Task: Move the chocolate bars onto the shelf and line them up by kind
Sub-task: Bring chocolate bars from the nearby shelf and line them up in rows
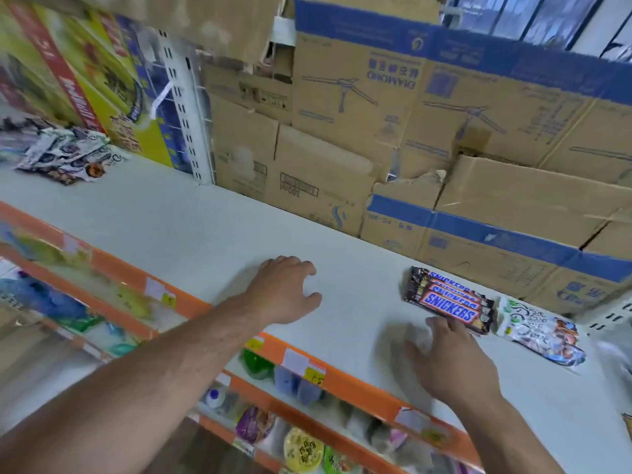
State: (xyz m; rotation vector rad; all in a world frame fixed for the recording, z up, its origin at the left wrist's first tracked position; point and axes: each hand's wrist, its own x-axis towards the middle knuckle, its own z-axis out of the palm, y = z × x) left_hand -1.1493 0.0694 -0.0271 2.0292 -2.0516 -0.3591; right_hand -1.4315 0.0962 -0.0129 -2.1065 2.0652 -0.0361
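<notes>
The Snickers bars [448, 302] are lying flat on the white shelf [191, 227], several of them packed side by side in one tight row with their long edges touching; brown glossy wrappers are facing up, showing the blue lettering with its red outline. Each bar is likely light and fairly stiff along its length, while the slick film is probably sliding easily on the smooth board; so nudging the whole row by its ends, or pinching one bar across its long sides near the middle, looks safer than pulling at the crimped wrapper tips, which would crumple.

The right hand [448, 357] is hovering at the near end of that row, blurred, its fingers spread and nearly straight, gripping nothing; whether the fingertips are touching the closest bar I cannot tell. The left hand [287, 292] is resting on bare shelf well to the left of the Snickers, fingers loosely arched and apart, holding nothing.

Just to the right of the Snickers a small stack of white-wrapped bars [540, 331] is lying at the same slant; far to the left of them a loose heap of similar white bars [65, 155] is waiting unsorted. Behind the Snickers cardboard boxes [342, 159] are standing stacked; in front of them the orange price rail [342, 367] is running along the shelf edge.
</notes>
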